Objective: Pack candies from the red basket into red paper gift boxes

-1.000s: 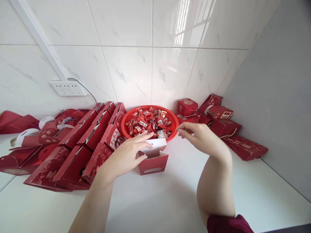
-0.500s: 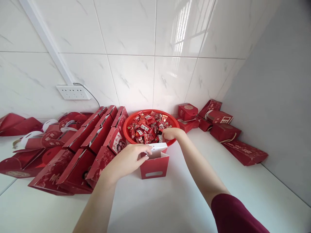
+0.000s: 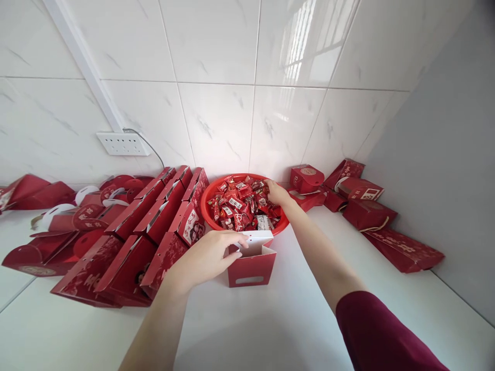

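Centrally, the open box stands upright on the white table, with its white flap raised at the 12 o'clock side; its floor is hidden from your view. Take this box as the clock centre for all positions.

At 12 o'clock, just beyond the box, the red basket contains a heap of wrapped candies. Your left hand is partly open at the flap's left end, thumb spread from the fingers; whether it pinches the card cannot be determined. Your right hand reaches into the basket's 2 o'clock side, fingers bent among the candies; closure and contents of that grip cannot be confirmed.

Between 9 and 10 o'clock, upright red boxes stand in slanted rows, with round-flapped boxes beyond. At 2 o'clock, assorted red boxes lie grouped. A marbled tile wall backs the table; a socket panel is mounted at 10 o'clock.
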### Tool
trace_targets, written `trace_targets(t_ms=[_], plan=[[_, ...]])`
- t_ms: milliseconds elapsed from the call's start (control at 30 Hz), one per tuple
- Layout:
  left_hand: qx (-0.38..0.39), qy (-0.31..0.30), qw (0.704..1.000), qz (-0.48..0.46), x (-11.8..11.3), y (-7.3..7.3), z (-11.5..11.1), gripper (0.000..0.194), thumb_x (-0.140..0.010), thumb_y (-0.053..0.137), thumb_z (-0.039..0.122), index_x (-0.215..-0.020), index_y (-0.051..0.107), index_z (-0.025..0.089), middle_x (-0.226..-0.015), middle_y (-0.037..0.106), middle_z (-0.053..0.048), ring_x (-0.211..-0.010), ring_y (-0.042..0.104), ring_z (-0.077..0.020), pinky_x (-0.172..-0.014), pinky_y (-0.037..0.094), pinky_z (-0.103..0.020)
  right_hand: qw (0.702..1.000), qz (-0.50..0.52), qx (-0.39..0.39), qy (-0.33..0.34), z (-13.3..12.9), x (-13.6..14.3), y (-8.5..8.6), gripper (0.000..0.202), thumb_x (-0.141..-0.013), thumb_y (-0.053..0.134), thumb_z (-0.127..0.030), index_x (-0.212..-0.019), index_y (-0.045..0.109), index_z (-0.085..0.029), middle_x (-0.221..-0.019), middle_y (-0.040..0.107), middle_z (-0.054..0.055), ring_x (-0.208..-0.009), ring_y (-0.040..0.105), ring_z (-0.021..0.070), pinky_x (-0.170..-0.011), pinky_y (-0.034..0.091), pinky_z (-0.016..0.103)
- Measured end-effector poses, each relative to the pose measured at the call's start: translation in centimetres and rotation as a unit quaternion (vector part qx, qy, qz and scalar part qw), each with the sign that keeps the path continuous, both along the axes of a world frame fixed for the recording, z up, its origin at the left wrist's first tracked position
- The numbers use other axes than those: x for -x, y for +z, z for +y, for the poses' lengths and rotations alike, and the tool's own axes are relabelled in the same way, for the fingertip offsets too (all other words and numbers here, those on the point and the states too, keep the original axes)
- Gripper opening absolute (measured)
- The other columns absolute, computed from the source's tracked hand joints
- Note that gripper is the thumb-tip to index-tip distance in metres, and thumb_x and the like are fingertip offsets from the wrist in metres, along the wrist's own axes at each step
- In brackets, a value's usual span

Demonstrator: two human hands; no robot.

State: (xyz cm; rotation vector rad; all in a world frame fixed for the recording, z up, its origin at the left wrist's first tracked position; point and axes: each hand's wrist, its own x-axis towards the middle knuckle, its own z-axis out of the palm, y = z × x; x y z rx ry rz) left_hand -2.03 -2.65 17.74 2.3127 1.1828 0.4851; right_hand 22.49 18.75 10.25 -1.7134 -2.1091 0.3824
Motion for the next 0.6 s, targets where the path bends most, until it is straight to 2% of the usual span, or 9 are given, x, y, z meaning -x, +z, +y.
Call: trace_targets(t_ms=[100,233,333,400,500,600], plan=[[0.004,0.002,1.000,0.007,0.0,0.0,0.2,0.023,-0.090,0.053,0.019,-0.104,0.069,0.026,-0.116,0.070,0.002,-0.108,0.064,-0.0203,-0.094,0.049,-0.032,1.000,0.016,-0.007,0.007,0.3,0.1,-0.6,0.054,-0.082,0.059,-0.013,-0.135,0.047,-0.011,-0.132,0.058,0.016,-0.112,0.059,0.0233,-0.094,0.042,0.028],[0.007,0.005,1.000,0.014,0.0,0.0,0.4,0.023,-0.089,0.053,0.019,-0.105,0.068,0.026,-0.116,0.070,0.002,-0.107,0.064,-0.0196,-0.094,0.048,-0.031,1.000,0.027,-0.008,-0.007,0.9,-0.3,-1.1,0.035,-0.077,0.061,-0.009,-0.113,0.064,-0.011,-0.114,0.069,0.013,-0.103,0.062,0.0218,-0.090,0.043,0.026],[0.009,0.002,1.000,0.018,-0.1,0.0,0.5,0.023,-0.089,0.053,0.019,-0.105,0.068,0.027,-0.116,0.070,0.003,-0.106,0.065,-0.0187,-0.093,0.049,-0.030,0.999,0.036,-0.010,-0.025,1.1,-0.6,-1.3,0.023,-0.075,0.060,-0.005,-0.094,0.071,-0.013,-0.102,0.073,0.010,-0.097,0.064,0.0204,-0.087,0.044,0.026],[0.009,0.003,1.000,0.019,-0.1,0.0,0.5,0.023,-0.089,0.054,0.020,-0.106,0.068,0.027,-0.116,0.070,0.003,-0.105,0.065,-0.0188,-0.093,0.049,-0.030,0.998,0.050,-0.026,-0.042,0.7,-0.6,-1.0,0.020,-0.077,0.059,-0.008,-0.091,0.072,-0.016,-0.100,0.073,0.008,-0.097,0.064,0.0199,-0.086,0.044,0.026],[0.009,-0.001,1.000,0.026,-0.1,0.2,0.3,0.023,-0.089,0.055,0.020,-0.107,0.068,0.027,-0.117,0.069,0.002,-0.104,0.065,-0.0201,-0.094,0.049,-0.031,0.991,0.088,-0.076,-0.068,-1.3,-0.6,-0.2,0.020,-0.085,0.055,-0.017,-0.098,0.071,-0.017,-0.107,0.071,0.009,-0.100,0.063,0.0208,-0.088,0.045,0.029],[0.009,-0.011,0.999,0.043,-0.1,0.5,-0.2,0.026,-0.088,0.057,0.022,-0.111,0.067,0.028,-0.120,0.068,0.001,-0.105,0.065,-0.0218,-0.096,0.048,-0.033,0.980,0.134,-0.129,-0.071,-5.0,-0.5,0.4,0.027,-0.093,0.047,-0.026,-0.108,0.067,-0.017,-0.113,0.068,0.009,-0.101,0.062,0.0188,-0.089,0.046,0.028]])
